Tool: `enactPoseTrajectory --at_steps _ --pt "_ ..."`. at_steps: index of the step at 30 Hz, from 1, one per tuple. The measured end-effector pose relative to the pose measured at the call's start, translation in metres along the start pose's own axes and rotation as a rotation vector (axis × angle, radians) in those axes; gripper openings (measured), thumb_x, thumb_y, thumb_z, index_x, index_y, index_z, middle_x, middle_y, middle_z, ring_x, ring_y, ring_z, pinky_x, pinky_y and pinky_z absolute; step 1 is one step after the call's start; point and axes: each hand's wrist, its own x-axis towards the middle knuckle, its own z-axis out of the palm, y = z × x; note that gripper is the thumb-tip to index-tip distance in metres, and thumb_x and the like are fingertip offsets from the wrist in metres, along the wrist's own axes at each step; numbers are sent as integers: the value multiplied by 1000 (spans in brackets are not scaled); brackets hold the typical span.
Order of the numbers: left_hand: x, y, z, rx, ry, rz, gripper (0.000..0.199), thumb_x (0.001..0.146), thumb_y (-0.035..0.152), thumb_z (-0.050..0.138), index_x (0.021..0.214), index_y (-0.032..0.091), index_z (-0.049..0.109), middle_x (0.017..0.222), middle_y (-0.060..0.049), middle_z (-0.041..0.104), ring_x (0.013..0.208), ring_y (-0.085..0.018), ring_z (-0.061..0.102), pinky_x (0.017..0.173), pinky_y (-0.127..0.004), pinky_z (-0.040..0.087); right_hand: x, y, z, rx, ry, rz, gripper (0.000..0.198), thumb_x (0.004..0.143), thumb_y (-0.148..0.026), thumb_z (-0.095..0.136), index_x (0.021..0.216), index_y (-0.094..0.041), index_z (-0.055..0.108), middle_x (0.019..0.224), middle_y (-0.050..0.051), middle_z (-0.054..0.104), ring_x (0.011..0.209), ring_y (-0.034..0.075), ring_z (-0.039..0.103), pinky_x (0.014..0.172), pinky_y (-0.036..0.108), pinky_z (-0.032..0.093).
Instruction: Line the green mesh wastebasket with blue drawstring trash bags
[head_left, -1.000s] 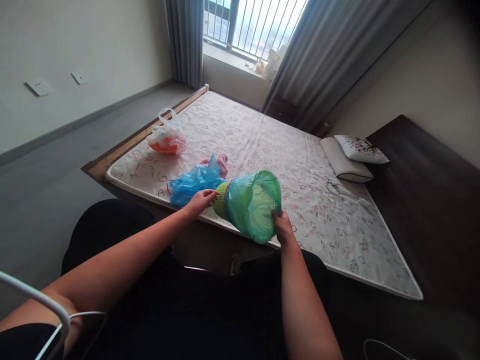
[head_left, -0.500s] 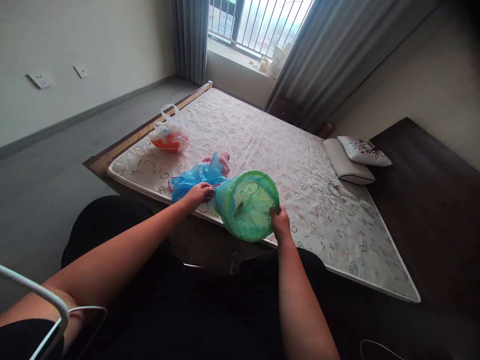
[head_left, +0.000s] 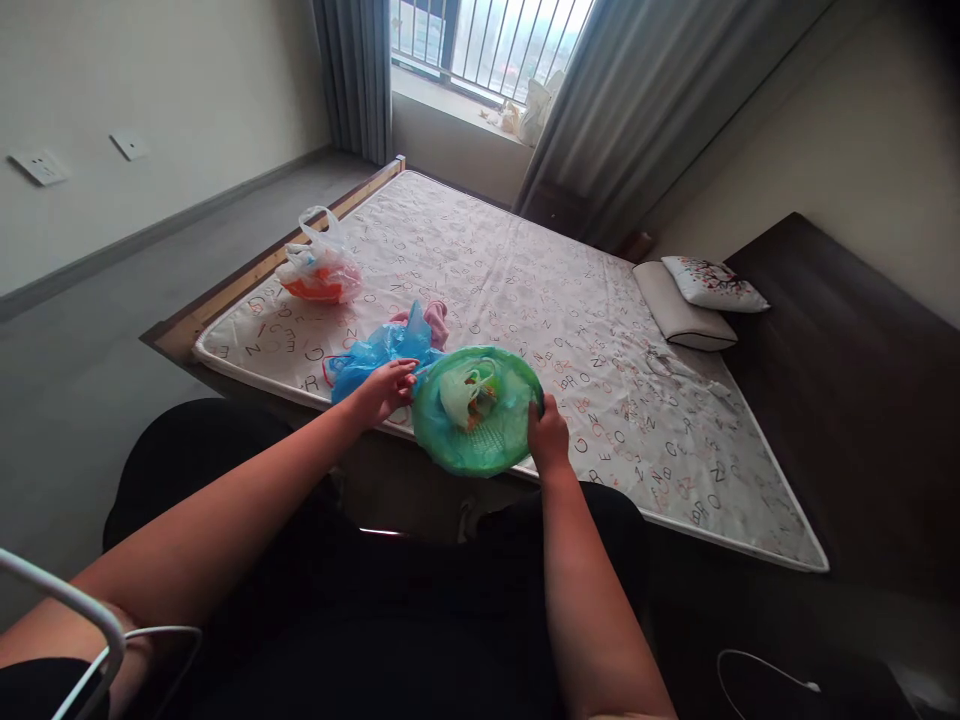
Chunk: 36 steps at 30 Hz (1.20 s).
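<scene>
A round green bin is tilted with its mouth facing up toward me. A thin, pale plastic liner covers its rim, and a crumpled whitish bag with orange bits lies inside. My right hand grips the bin's right rim, thumb on the inner side. Just off the left rim, my left hand has its fingers loosely apart, with nothing visible in them. Behind it a crumpled blue plastic bag with a red drawstring rests on the mattress, and a pink cloth lies beyond that.
The letter-printed mattress sits on a wooden bed frame. A clear bag with orange and pink contents stands near its left edge. Two pillows lie at the right by the dark headboard. A white cable crosses lower left.
The bin has turned its mouth more upward and shifted slightly left in view, showing more of the bag inside. My left hand has let go of the red drawstring.
</scene>
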Motion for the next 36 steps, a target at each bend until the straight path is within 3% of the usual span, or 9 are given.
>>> enactPoseTrajectory --at_steps 5,9,12,14,19,23,29,32,36 --pt "-4 13 1 54 73 98 44 74 26 90 109 20 65 72 5 62 46 -5 47 44 -18 34 -6 -11 -4 66 14 -101 42 105 -46 42 134 -24 62 95 7 72 88 28 66 74 32 44" --pt "-5 12 6 181 150 119 51 76 27 89 120 21 65 68 5 62 48 -10 56 44 -19 39 -11 -22 -4 84 -18 -152 38 105 -41 44 133 -24 62 102 10 74 94 30 69 79 35 49" --pt "-1 14 4 -14 214 191 39 79 23 87 111 20 65 70 6 62 50 -6 53 45 -16 39 -11 -25 -1 122 -11 -194 37 104 -37 45 133 -23 62 111 12 73 105 30 69 90 38 53" --pt "2 19 -1 -138 169 205 36 78 20 88 105 20 65 71 6 60 48 -3 48 44 -13 36 -9 -24 0 128 22 -205 39 103 -35 44 135 -22 62 119 14 71 115 31 66 99 42 53" --pt "4 24 -17 127 -111 -39 58 69 26 99 121 20 73 63 7 51 42 -3 38 39 -16 23 -5 -15 5 120 59 -53 51 97 -38 55 143 -21 63 127 15 63 111 29 63 103 45 52" --pt "10 8 -22 389 -7 -142 76 66 29 100 136 18 71 59 5 54 43 -9 45 43 -22 28 -1 -9 12 349 85 13 66 85 -44 70 144 -18 63 112 9 64 97 23 63 95 38 56" --pt "11 -1 -14 578 187 21 52 69 22 89 119 14 78 62 2 63 48 -12 49 46 -23 33 9 0 12 742 -101 243 53 80 -45 70 123 -14 67 98 6 69 80 19 66 71 30 56" --pt "6 1 -8 704 154 159 35 69 16 82 105 17 83 65 1 65 54 -13 51 50 -23 37 10 6 6 719 -239 317 40 81 -41 71 111 -15 69 90 6 72 73 19 67 65 29 54" --pt "-4 -11 1 970 148 382 28 73 9 75 93 25 86 69 -1 67 67 -20 59 62 -26 44 9 5 1 537 -283 195 38 77 -30 74 112 -15 73 76 -1 65 68 18 63 64 28 50"
